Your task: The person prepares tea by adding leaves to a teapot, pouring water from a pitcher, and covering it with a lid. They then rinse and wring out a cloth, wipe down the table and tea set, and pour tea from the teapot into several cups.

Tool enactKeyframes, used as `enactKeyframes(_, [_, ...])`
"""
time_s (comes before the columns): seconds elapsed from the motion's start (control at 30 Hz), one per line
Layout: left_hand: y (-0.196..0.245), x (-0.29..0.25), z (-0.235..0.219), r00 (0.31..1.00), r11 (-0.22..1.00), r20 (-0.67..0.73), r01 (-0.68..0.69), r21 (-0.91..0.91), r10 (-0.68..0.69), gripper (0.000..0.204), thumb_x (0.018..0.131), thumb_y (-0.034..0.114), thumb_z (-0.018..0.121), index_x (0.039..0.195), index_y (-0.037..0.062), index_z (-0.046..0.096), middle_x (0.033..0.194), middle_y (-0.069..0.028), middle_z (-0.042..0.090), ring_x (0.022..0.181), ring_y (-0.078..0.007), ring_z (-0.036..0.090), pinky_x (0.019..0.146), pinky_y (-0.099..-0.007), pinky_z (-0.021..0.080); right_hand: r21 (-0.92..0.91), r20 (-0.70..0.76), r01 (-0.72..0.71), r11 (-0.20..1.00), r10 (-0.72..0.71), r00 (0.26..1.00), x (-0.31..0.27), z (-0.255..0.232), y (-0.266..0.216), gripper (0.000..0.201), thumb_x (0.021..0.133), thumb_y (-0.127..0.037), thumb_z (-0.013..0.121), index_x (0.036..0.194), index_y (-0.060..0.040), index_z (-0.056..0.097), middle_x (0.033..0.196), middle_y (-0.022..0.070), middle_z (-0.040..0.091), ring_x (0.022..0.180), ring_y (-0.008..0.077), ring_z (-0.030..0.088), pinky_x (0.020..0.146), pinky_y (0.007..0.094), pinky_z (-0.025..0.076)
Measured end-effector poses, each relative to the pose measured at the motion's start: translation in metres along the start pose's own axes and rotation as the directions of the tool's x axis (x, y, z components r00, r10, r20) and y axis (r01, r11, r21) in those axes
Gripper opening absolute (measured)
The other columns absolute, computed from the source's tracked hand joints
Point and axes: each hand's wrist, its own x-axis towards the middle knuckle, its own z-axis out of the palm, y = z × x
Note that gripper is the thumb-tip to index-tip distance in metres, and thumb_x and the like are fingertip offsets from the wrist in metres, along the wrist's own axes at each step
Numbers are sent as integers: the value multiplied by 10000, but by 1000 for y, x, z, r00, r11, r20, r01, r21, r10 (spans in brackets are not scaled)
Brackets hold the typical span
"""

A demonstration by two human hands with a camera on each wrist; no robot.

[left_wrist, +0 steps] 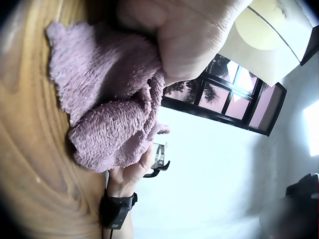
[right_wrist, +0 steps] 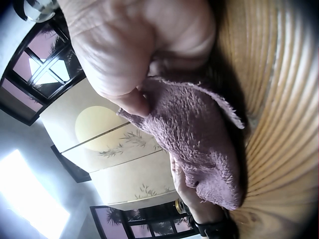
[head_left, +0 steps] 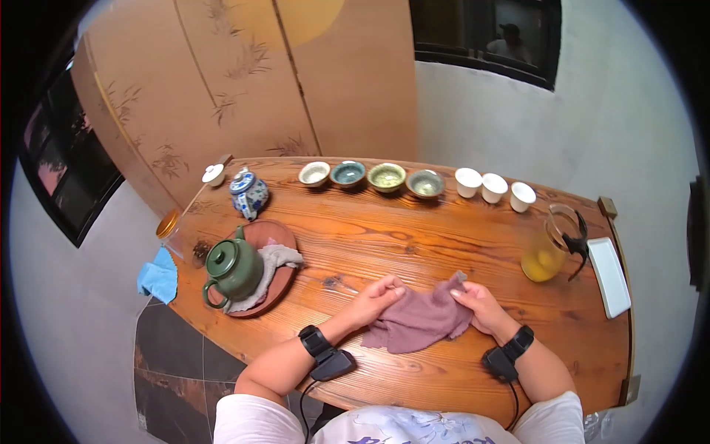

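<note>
A mauve cloth [head_left: 418, 318] with a fuzzy weave is stretched between both hands, low over the wooden table [head_left: 473, 374]. At its left upper edge the left hand [head_left: 379, 300] pinches it between thumb and fingers. The right hand [head_left: 482, 307] grips the opposite upper corner, where a small tip of fabric sticks up by the thumb. In the left wrist view the cloth [left_wrist: 109, 99] hangs in folds beneath the left hand [left_wrist: 184, 35]. Seen from the right wrist, the thumb of the right hand [right_wrist: 144, 45] presses on the cloth's edge.
Left of the hands, a green teapot [head_left: 248, 274] and a grey cloth [head_left: 277, 259] sit on a round clay tray [head_left: 285, 285]. A blue-and-white pot [head_left: 248, 194] stands behind. Several bowls [head_left: 387, 176] and white cups [head_left: 494, 188] line the far edge. At right are a glass pitcher [head_left: 543, 255] and white tray [head_left: 609, 277].
</note>
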Motion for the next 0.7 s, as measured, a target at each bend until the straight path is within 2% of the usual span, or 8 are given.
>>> enactKeyframes(0.1, [-3, 1, -6, 993, 993, -72, -82, 84, 89, 136, 910, 181, 461, 929, 49, 491, 805, 36, 522, 708, -22, 459, 659, -172, 405, 97, -18, -10, 995, 12, 1000, 1, -9, 7, 250, 901, -166, 455, 1079, 5, 496, 1032, 79, 569, 933, 146, 551, 828, 279, 450])
enactKeyframes(0.17, [0, 0, -4, 991, 996, -94, -93, 11, 94, 139, 909, 186, 464, 923, 50, 491, 787, 36, 519, 712, -21, 459, 651, -171, 401, 152, -82, 140, 978, -128, 988, 6, -6, 8, 270, 907, -164, 439, 1120, -2, 475, 1079, 81, 554, 978, 143, 534, 865, 277, 427])
enactKeyframes(0.23, [4, -1, -2, 986, 992, -126, -116, -53, 109, 143, 909, 191, 468, 918, 50, 490, 769, 35, 516, 716, -21, 459, 643, -170, 398, 152, -81, 167, 974, -156, 984, 4, -2, 6, 294, 906, -158, 436, 1158, -9, 456, 1119, 76, 538, 1010, 133, 516, 895, 272, 402])
enactKeyframes(0.43, [17, -7, -1, 922, 950, -236, -278, 145, 306, 131, 889, 158, 500, 905, 29, 515, 810, 28, 517, 750, -38, 458, 688, -176, 385, 165, -145, 255, 953, -232, 962, 0, 8, -3, 301, 906, -134, 425, 1176, -5, 455, 1134, 69, 531, 1022, 130, 508, 894, 261, 392])
enactKeyframes(0.57, [32, -16, -3, 894, 921, -266, -293, 259, 359, 86, 871, 96, 512, 902, 20, 538, 811, 21, 511, 750, -51, 458, 690, -181, 382, -117, -178, 365, 924, -381, 907, -9, 17, -18, 304, 903, -130, 424, 1170, 10, 468, 1110, 49, 536, 1005, 107, 501, 866, 242, 389])
enactKeyframes(0.63, [42, -22, -5, 795, 769, -177, -464, 439, 580, 64, 838, 22, 523, 892, 10, 557, 803, 3, 515, 737, -75, 463, 663, -201, 391, -230, -158, 342, 911, -381, 911, -20, 17, -26, 292, 898, -130, 431, 1139, 20, 499, 1107, 50, 530, 938, 95, 509, 805, 238, 404])
enactKeyframes(0.67, [54, -24, 3, 668, 591, -119, -544, 595, 735, 101, 778, -30, 563, 871, 3, 583, 740, -22, 519, 693, -111, 469, 610, -221, 394, -356, -138, 411, 839, -482, 865, -25, 22, -30, 266, 888, -116, 431, 1080, 34, 538, 1085, 46, 529, 831, 80, 510, 722, 227, 410])
enactKeyframes(0.7, [61, -28, 7, 674, 600, -123, -542, 588, 729, 101, 778, -30, 563, 871, 3, 583, 740, -22, 519, 693, -111, 469, 610, -221, 394, -358, -147, 402, 843, -476, 867, -29, 28, -35, 266, 888, -116, 431, 1080, 34, 538, 1085, 46, 529, 831, 80, 510, 722, 227, 410])
